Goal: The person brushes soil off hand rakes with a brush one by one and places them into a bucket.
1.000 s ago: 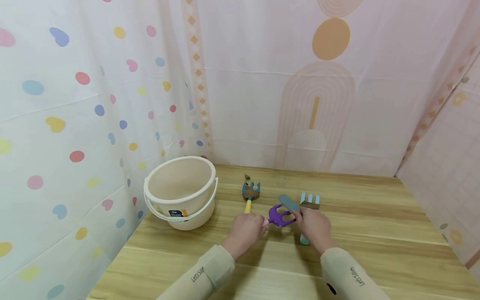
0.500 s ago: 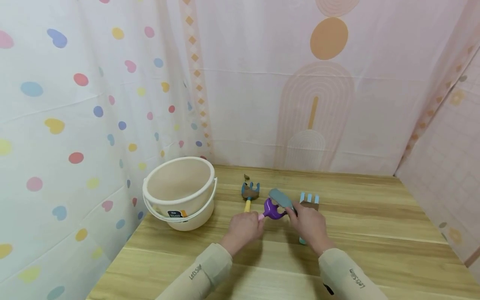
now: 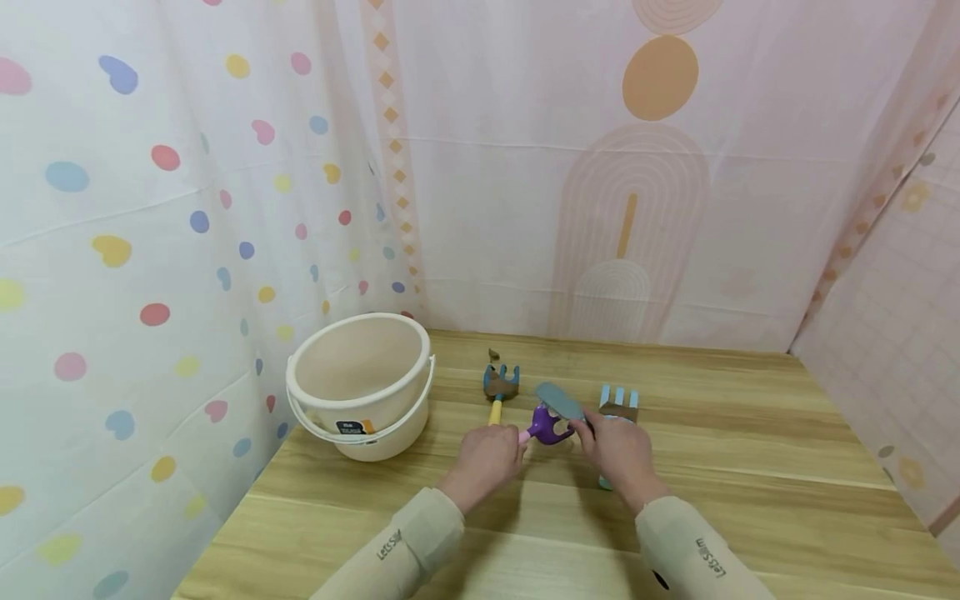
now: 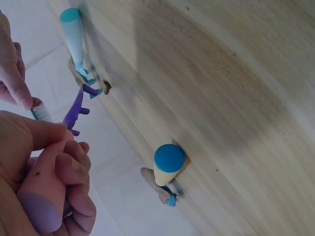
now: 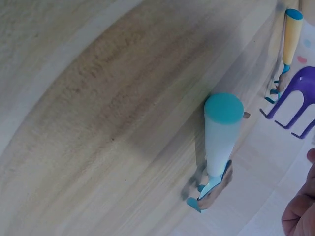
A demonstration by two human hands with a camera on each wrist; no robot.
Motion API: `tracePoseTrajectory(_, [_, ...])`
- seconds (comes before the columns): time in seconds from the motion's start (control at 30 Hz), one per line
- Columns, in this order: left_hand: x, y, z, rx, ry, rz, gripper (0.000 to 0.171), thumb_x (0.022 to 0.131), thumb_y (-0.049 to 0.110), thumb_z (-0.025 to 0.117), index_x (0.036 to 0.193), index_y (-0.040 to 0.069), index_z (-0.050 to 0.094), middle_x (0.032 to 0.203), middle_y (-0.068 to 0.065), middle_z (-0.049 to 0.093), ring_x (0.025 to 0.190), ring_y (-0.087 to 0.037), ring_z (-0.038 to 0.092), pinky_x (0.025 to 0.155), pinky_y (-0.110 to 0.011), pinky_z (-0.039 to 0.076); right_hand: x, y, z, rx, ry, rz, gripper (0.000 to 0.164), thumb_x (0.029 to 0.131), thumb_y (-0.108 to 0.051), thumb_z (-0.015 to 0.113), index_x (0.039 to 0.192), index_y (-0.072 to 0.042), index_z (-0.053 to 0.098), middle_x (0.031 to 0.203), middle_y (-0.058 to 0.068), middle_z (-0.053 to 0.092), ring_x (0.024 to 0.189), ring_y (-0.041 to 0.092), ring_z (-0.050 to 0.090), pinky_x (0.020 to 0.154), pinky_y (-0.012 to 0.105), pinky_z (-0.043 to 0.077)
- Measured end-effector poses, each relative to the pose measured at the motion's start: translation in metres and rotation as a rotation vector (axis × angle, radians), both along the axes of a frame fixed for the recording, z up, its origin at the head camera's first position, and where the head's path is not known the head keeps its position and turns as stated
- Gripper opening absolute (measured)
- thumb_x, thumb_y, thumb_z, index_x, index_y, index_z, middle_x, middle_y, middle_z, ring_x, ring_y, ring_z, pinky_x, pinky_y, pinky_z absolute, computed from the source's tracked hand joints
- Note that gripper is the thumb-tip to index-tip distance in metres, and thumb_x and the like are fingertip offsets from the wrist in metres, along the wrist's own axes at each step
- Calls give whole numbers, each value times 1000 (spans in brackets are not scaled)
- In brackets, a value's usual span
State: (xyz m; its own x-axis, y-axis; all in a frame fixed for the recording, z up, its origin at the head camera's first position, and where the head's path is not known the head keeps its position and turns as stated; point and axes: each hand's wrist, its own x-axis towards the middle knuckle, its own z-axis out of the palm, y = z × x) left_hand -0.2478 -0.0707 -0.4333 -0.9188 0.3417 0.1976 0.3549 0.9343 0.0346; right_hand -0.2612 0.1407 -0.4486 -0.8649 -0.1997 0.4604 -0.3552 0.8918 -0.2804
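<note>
My left hand (image 3: 483, 467) grips the pink handle of a purple hand rake (image 4: 47, 179), fingers wrapped around it and thumb along the top. The rake's purple tines (image 3: 546, 427) point right. In my right hand (image 3: 622, 458) is a grey-blue, flat-headed brush (image 3: 558, 401), its head overlapping the tines in the head view. Pale bristles show in the left wrist view. Behind my right hand lies a light blue rake (image 5: 224, 140) with a brown patch on its head. A yellow-handled blue rake (image 3: 497, 410), also carrying brown stuff, lies beyond my left hand.
A cream bucket (image 3: 358, 396) with its handle down stands on the left of the wooden table (image 3: 735, 467). A small brown bit (image 3: 493, 354) lies past the yellow-handled rake. Patterned curtains (image 3: 480, 208) enclose the back and sides.
Both hands have shifted slightly left with the purple rake and the brush. The brush head now sits further left over the rake and has tilted a little. Bucket and other rakes stay put.
</note>
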Motion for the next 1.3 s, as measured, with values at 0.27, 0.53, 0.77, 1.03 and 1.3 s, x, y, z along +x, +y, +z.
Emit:
tracePoseTrajectory(0.27, [2, -2, -5, -26, 75, -37, 33, 95, 28, 64, 67, 13, 55, 55, 2, 45, 47, -12, 43, 41, -28, 37, -4, 15, -1, -56, -149, -71, 40, 101, -36, 57, 123, -5, 68, 92, 14, 73, 66, 27, 66, 51, 38, 49])
tracePoseTrajectory(0.53, [3, -6, -9, 20, 82, -24, 37, 94, 27, 59, 61, 16, 48, 52, 3, 41, 45, -12, 40, 40, -27, 35, -4, 16, 5, -101, -216, -86, 36, 103, -35, 53, 114, -5, 69, 82, 11, 69, 58, 20, 56, 47, 34, 43])
tracePoseTrajectory(0.77, [1, -6, -5, 73, -1, 56, 27, 92, 24, 58, 68, 13, 52, 57, 2, 44, 48, -13, 43, 44, -29, 38, -5, 16, 10, -140, -161, -64, 36, 103, -37, 52, 114, -7, 70, 70, 5, 64, 55, 17, 52, 44, 33, 38])
tracePoseTrajectory(1.03, [1, -7, 0, 140, -36, 59, 24, 96, 23, 60, 77, 10, 54, 61, -1, 47, 52, -16, 47, 47, -32, 42, -1, 15, 9, -160, -110, -52, 45, 102, -39, 53, 127, -3, 65, 84, 13, 72, 61, 21, 59, 47, 36, 44])
tracePoseTrajectory(1.3, [2, -6, 1, 169, -39, 52, 32, 101, 27, 51, 74, 11, 54, 60, 0, 46, 52, -16, 47, 49, -33, 42, -2, 17, 9, -165, -110, -102, 49, 103, -38, 51, 129, 2, 62, 84, 19, 71, 51, 18, 50, 41, 33, 38])
